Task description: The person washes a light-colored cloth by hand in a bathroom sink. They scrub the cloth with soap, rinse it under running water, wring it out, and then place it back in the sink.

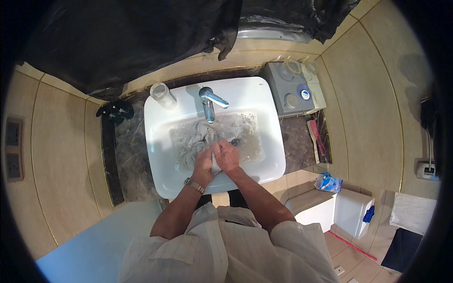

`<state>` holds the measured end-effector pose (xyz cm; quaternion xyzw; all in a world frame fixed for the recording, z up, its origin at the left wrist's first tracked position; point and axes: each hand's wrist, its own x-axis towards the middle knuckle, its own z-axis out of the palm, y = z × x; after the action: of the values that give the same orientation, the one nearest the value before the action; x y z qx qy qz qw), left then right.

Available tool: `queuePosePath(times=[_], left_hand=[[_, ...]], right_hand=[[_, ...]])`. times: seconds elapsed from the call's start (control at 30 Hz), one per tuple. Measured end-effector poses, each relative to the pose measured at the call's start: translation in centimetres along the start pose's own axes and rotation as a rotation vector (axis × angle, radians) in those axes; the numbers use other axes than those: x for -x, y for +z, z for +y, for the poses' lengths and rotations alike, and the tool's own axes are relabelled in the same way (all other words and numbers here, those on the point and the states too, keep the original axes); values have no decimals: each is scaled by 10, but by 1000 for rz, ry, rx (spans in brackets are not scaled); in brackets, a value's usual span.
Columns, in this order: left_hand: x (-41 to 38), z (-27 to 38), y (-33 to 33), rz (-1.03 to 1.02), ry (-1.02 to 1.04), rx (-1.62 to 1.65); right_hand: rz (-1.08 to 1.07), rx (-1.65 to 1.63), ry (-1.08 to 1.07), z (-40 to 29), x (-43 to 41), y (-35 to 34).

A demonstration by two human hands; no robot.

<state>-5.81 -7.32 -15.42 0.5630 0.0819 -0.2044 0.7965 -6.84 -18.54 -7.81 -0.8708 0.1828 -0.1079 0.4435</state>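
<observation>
A wet, light-coloured cloth (208, 131) lies bunched in murky, sudsy water in the white washbasin (272, 141). Both my hands meet over the front of the water, gripping part of this cloth between them. My left hand (204, 162), with a metal-banded watch (194, 185) on its wrist, holds the fabric from the left side. My right hand (226, 155) presses close beside it, its fingers curled on the same cloth. Behind them stands the chrome mixer tap (208, 106), its spout above the cloth. The cloth's lower folds are hidden under water and hands.
A clear plastic cup (161, 93) stands on the basin's back left corner. Grey boxes (288, 92) sit at the back right of the dark marble counter (132, 159). Brushes (315, 141) lie at right. Black sheeting (134, 39) hangs above; a toilet (318, 210) is to the right.
</observation>
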Motion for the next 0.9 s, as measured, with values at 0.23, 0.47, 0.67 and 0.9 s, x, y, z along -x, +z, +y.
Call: queuePosePath(times=[0.23,0.47,0.67,0.9], left_hand=[[-14,35,-36,-523,-648,891],[17,75,18,65,-408,238],[10,74,-18,-21,-536,220],[7,85,-1,-44,-567,443]], right_hand=[[-69,-114,-147,-30,35,23],[28,102,22,22,-9,-5],[-272,-362,444,2,-1,-30],[-260,-378,32,-49,24,-26]])
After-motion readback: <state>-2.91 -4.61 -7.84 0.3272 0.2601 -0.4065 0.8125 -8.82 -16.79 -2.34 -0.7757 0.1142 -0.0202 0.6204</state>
